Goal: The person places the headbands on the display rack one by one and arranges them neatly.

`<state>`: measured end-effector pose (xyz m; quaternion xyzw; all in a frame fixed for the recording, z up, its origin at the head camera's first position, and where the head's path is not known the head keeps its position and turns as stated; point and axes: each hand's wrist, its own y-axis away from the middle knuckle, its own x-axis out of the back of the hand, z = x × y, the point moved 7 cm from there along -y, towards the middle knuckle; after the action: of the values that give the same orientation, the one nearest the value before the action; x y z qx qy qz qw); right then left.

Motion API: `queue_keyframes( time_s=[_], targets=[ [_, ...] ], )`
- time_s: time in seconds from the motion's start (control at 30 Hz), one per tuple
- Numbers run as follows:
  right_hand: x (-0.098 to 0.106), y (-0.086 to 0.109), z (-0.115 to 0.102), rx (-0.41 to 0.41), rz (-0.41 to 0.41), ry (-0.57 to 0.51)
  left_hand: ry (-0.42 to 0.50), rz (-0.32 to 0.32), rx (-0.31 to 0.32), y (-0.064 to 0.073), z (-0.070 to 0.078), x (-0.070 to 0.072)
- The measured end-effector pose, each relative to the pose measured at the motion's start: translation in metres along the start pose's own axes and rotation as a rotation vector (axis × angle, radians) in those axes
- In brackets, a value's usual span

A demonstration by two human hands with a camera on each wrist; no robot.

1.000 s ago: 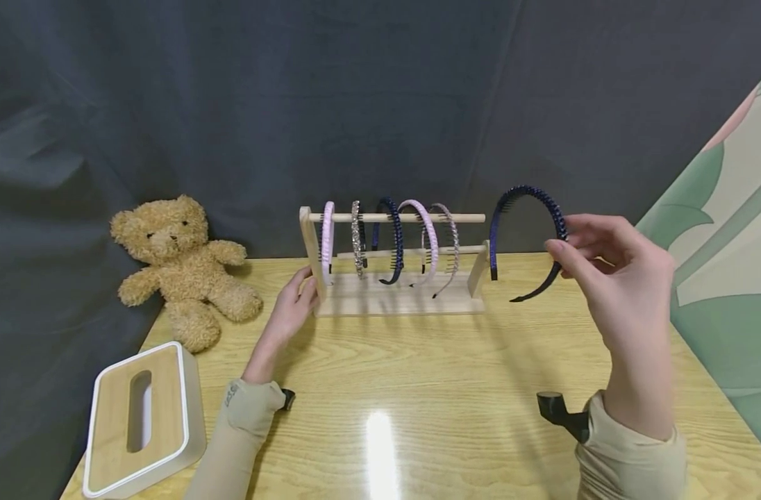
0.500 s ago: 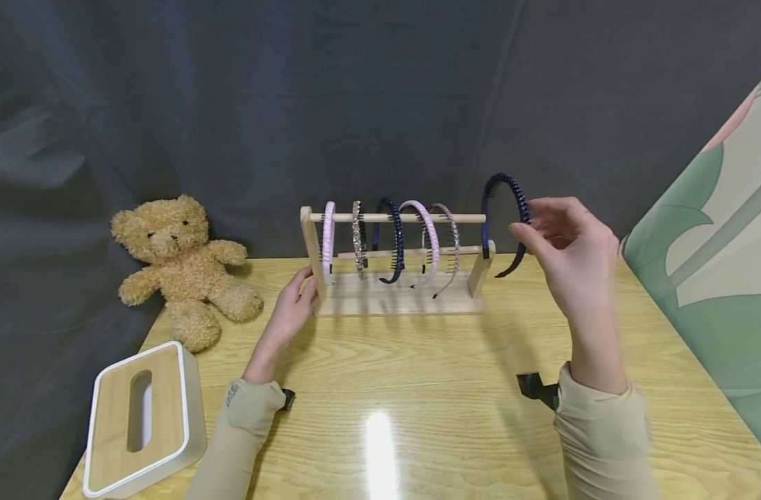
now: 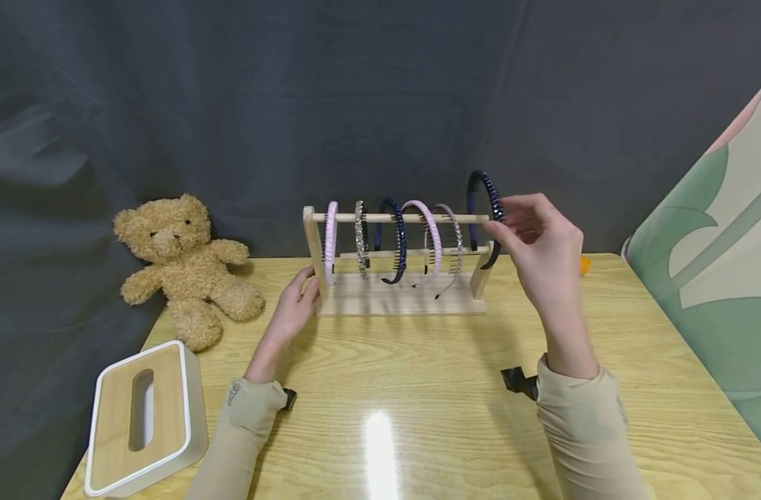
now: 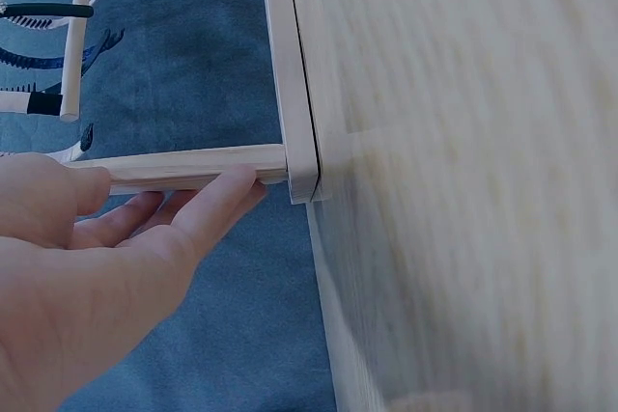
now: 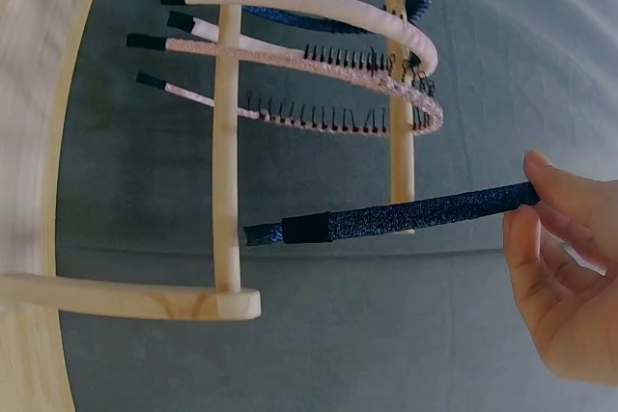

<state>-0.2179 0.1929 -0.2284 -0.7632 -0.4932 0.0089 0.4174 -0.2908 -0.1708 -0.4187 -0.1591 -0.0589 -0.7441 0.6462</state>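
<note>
A wooden headband rack (image 3: 393,298) stands at the back of the table, with several headbands over its rods. Among them are a lilac headband (image 3: 331,243), a glittery headband (image 3: 360,239) and a dark blue headband (image 3: 399,243). My right hand (image 3: 543,243) pinches another dark blue headband (image 5: 415,215) between thumb and fingers, at one side. That headband arches around the free end of the upper rod (image 3: 474,218); whether it touches the rod I cannot tell. On the left, my left hand (image 3: 293,305) holds the rack's left upright (image 4: 193,167) between thumb and fingers.
A teddy bear (image 3: 180,271) sits at the back left. In front of it lies a tissue box (image 3: 187,417) with a wooden top. Something small and orange (image 3: 584,264) shows behind my right wrist. A dark curtain (image 3: 380,104) hangs behind the table.
My right hand has carried the dark blue headband leftward, from beside the rack to around the upper rod's end. My left hand has stayed at the upright. The orange thing has come into sight.
</note>
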Motion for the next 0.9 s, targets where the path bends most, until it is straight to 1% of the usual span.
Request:
queue_keyframes(
  time_s=[0.23,0.43,0.6,0.9],
  targets=[
    [-0.011,-0.002,-0.001,0.034,-0.021,0.004,0.01,-0.009,-0.003,0.001,0.0,-0.001],
    [-0.022,0.0,0.007,0.044,-0.038,0.01,0.034,-0.02,-0.004,0.002,0.0,0.0],
    [-0.031,0.005,0.014,0.055,-0.063,0.023,0.059,-0.023,-0.001,0.003,0.0,0.0],
    [-0.042,0.019,0.025,0.039,-0.092,0.043,0.044,-0.022,0.003,0.001,-0.001,-0.001]
  ],
)
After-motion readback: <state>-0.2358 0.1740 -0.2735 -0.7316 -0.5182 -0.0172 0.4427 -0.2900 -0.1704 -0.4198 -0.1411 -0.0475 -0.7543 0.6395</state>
